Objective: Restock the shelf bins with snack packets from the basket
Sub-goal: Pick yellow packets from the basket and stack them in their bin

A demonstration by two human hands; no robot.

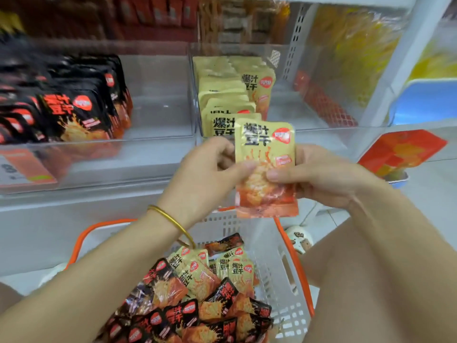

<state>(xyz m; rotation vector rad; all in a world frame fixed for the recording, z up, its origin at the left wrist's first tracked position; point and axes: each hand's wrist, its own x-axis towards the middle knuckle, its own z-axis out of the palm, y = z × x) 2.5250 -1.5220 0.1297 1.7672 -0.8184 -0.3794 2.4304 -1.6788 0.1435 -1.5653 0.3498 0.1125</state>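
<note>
2 hands square up 1 yellow packet at the bin

At the frame's centre the left hand (212,174) and right hand (319,177) both pinch a yellow packet (265,149), thumbs on its printed face and fingers behind. They hold it upright with the label outward (probably to match the row already standing). It hangs just in front of the clear bin (284,107) of yellow packets at upper centre, above the basket (284,268) at the bottom, which holds mixed yellow and black packets. The black-packet bin (158,95) sits at the left, so sorting by colour seems to be the point.
</note>
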